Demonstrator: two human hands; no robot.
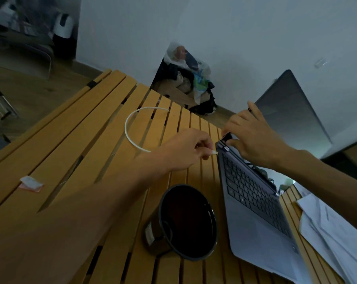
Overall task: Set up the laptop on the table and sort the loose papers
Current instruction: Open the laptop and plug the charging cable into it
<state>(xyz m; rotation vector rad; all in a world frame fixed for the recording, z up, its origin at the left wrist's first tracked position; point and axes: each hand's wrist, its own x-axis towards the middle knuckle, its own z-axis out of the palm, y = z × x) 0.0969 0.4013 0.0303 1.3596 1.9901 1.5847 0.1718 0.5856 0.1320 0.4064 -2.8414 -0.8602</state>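
Yellow wooden slats make up the table (75, 128), and the open grey laptop (259, 218) sits near its right edge with the lid up, so the setup half looks nearly done and charging seems to be the step right now. Only one view here, the head cam. The left hand (185, 148) pinches the plug end of a thin white charging cable (130, 119) between thumb and fingers, tip almost touching the laptop's back left corner, while the rest of the cable loops off toward the far edge. The right hand (253, 136) has its fingers curled on the lid's lower corner by the hinge, apparently steadying it. Next move probably needs the plug lined up square with the port, which I can't actually make out. The loose white papers (325, 220) lie in a messy heap at the right edge, unsorted. As for containers, a round black tub (185, 222) beside the laptop looks empty, though it's dark inside.
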